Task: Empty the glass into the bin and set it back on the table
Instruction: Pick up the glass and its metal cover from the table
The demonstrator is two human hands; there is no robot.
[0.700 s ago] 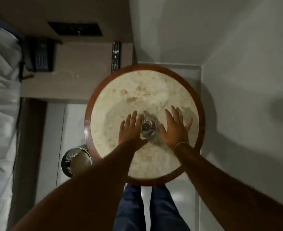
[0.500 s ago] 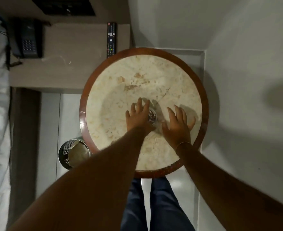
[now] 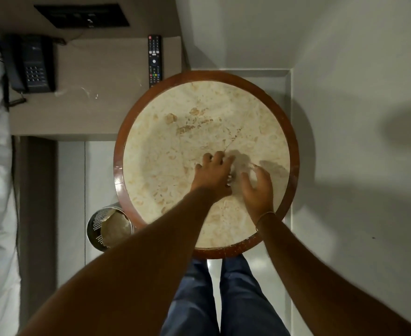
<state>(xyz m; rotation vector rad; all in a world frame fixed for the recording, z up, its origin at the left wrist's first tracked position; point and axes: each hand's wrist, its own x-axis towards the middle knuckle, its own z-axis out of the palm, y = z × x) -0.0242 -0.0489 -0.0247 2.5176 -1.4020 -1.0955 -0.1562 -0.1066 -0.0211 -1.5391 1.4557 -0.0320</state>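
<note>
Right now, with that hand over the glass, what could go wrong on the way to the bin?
The left hand covers most of the glass, so how firm the grip is cannot be told; it might slip. The bin sits low, partly tucked under the table edge, so pouring could miss or the glass could knock the rim. The right hand hovers close and could bump it.

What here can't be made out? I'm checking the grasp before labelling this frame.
- Glass, head view: almost wholly covered by the left hand, so its contents and the grip are unreadable.
- Right hand: motion-blurred; contact with the glass unclear.
- Bin: partly hidden by the table rim and left forearm.
</note>
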